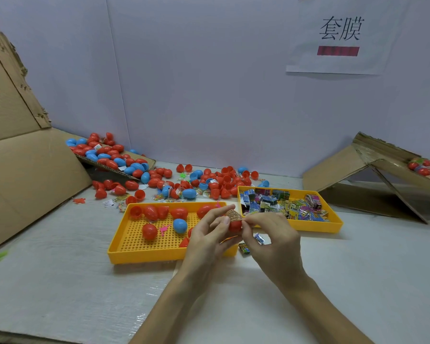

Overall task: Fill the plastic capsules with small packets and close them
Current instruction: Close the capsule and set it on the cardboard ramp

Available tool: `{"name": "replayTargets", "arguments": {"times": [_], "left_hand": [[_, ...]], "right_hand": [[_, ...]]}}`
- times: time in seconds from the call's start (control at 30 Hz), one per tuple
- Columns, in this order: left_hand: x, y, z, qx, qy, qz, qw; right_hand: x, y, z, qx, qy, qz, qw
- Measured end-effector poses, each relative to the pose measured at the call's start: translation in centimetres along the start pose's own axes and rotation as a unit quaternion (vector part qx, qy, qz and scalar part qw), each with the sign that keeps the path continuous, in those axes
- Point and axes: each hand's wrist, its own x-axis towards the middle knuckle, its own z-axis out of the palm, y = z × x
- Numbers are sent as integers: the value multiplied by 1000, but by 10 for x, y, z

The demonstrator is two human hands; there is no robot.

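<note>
The person shows as two bare hands and two bare forearms. The left hand [206, 235] is slim, with long fingers and a short, plain thumbnail [227, 220] that catches the light. The right hand [271, 238] shows its back, broad and smooth, the knuckles as low bumps. The left forearm [169, 306] runs bare to the frame edge at 6 o'clock, the right forearm [318, 304] bare to the edge at about 5 o'clock; both are slender and smooth, with narrow wrists
</note>
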Motion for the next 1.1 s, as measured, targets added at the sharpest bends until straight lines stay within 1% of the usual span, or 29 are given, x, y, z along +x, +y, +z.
{"name": "replayTargets", "arguments": {"times": [0.17, 0.4, 0.53, 0.7, 0.87, 0.93, 1.0, 1.1], "left_hand": [[-1, -1, -1, 12, -37, 13, 999], [-2, -2, 0, 63, -13, 32, 997], [-2, -2, 0, 71, -6, 36, 997], [-2, -3, 1, 84, 3, 44, 995], [-1, -3, 1, 92, 7, 53, 994], [-1, -3, 1, 99, 29, 60, 993], [0, -4, -1, 114, 53, 74, 989], [1, -6, -2, 142, 49, 92, 984]], "right_hand": [[1, 1, 1, 6, -13, 12, 1000], [-1, 1, 2, 2, -30, 15, 999], [-1, 0, 3, 7, -35, 27, 999], [-2, 1, 2, 12, -37, 20, 999], [-2, 0, 1, 49, -44, 37, 997], [-2, 1, 1, 85, -52, 44, 994], [-2, 1, 1, 119, -73, 47, 989], [-2, -2, 2, 146, -120, 43, 981]]}}
